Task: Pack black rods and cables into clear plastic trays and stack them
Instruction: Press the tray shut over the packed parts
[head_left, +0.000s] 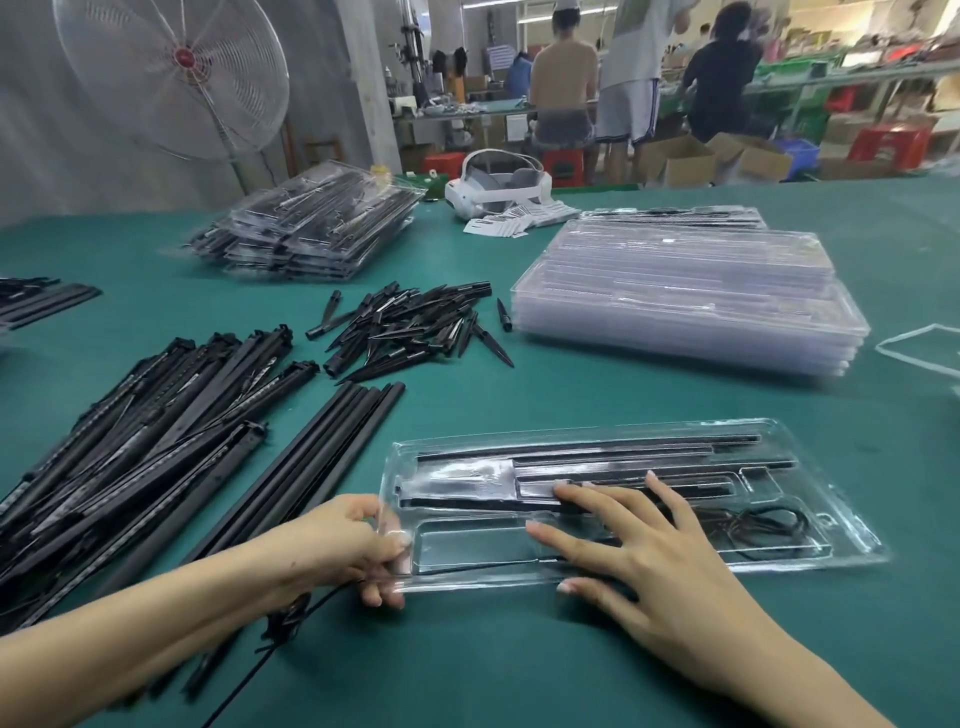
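The clear tray (810, 540) lies on the green worktop (519, 665), with black rods (587, 451) in it; the left hand (343, 540) pinches its left end; the right hand (644, 551) presses flat on top, fingers (571, 545) spread.

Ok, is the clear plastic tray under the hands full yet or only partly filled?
Partly filled. The clear plastic tray holds black rods in its upper slots and a coiled cable, but the large rectangular compartment looks empty.

The left hand (358, 540) covers the clear tray's (810, 540) near-left corner; the right hand (639, 556) hides part of its rods. The rod pile (130, 431) runs off the left edge, and the distant workers (639, 78) are blurred
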